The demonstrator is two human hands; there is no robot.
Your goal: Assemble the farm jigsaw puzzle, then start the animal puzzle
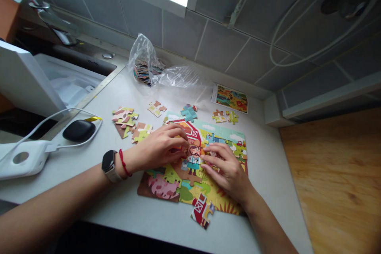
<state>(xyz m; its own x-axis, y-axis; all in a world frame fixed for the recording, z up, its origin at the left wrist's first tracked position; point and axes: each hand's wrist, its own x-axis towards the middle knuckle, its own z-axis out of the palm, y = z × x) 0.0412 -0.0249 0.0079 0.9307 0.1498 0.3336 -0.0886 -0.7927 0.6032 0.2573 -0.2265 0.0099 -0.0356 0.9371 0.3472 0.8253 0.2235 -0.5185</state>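
Observation:
A colourful farm jigsaw puzzle (190,194), partly joined, lies on the white counter. My left hand (163,145), with a watch and a red cord at the wrist, rests over its upper left part beside the farmer figure; the fingers are curled, and what lies under their tips is hidden. My right hand (224,166) lies on the right part with its fingers spread, fingertips close to the farmer figure. Red barn pieces (201,208) overlap the puzzle's front edge. Teal pieces (189,112) sit at its back edge. Pig-patterned pieces (123,117) lie to the left.
Behind the puzzle is a clear plastic bag (145,65) with stacked pieces. A picture card (230,98) lies at the back right. On the left are a black oval case (79,130), a white charger (26,160) with a cable, and a sink with a faucet (59,27).

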